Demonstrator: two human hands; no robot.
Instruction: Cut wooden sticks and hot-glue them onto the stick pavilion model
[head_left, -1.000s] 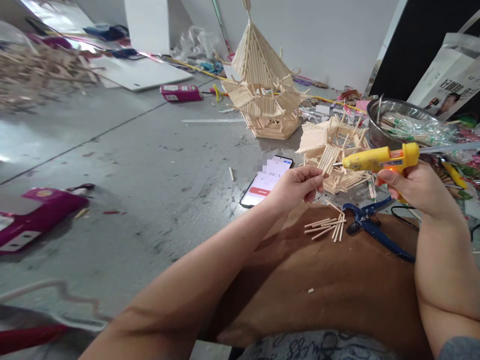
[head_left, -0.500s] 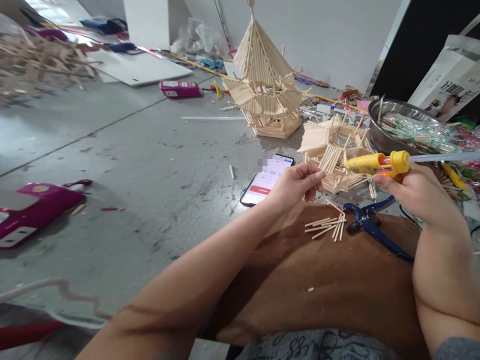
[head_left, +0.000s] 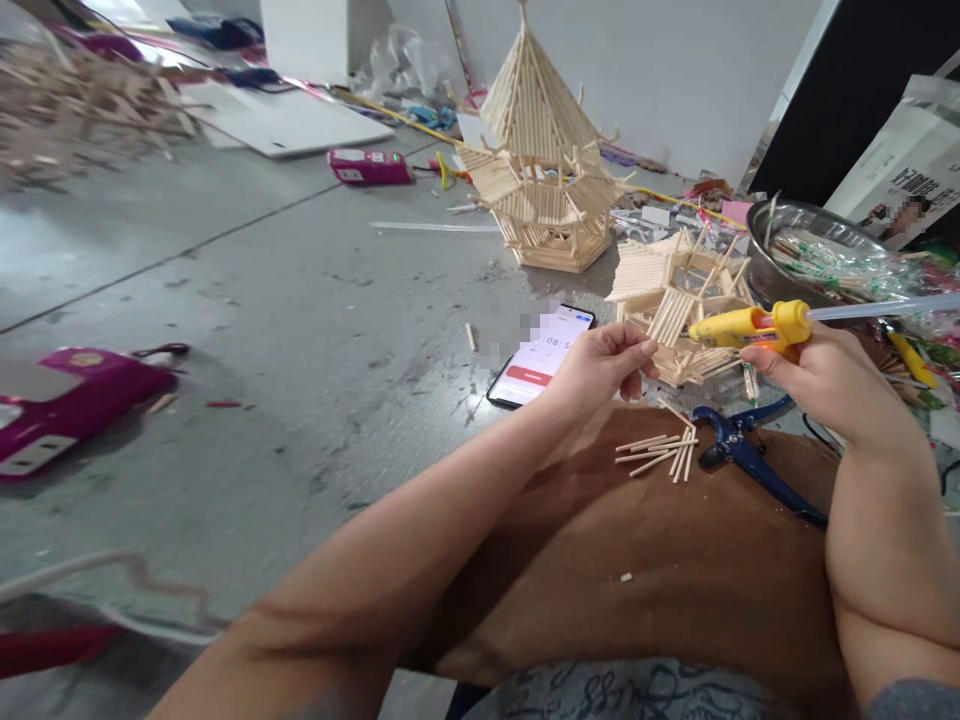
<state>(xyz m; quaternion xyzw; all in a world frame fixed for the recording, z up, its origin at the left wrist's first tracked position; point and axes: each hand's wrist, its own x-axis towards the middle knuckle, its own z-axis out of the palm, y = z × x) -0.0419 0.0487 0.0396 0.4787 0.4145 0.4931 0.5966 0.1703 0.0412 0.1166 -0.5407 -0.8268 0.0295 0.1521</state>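
Observation:
My right hand [head_left: 844, 385] is wrapped round a yellow hot glue gun [head_left: 787, 320]. A clear glue stick [head_left: 885, 305] pokes out of its back end, and its nose points left toward a partly built wooden-stick model [head_left: 679, 310]. Beside that model's near left side, my left hand [head_left: 619, 362] has thumb and forefinger pinched together; whatever lies between them is too small to make out. Below the hands, several short wooden sticks [head_left: 660, 452] lie on a brown sheet [head_left: 585, 580] beside dark blue cutting pliers [head_left: 739, 455].
A taller stick pavilion [head_left: 547, 200] with a pointed roof stands behind. Left of the model lies a phone [head_left: 529, 372] showing a timer. A metal bowl [head_left: 757, 255] of wrapped sticks is at right. Purple power strips [head_left: 97, 400] and a white board [head_left: 292, 125] are on the floor.
The whole view has shifted slightly, so things sit a little to the right. Both hands keep nearly the same pose, the glue gun still beside the model.

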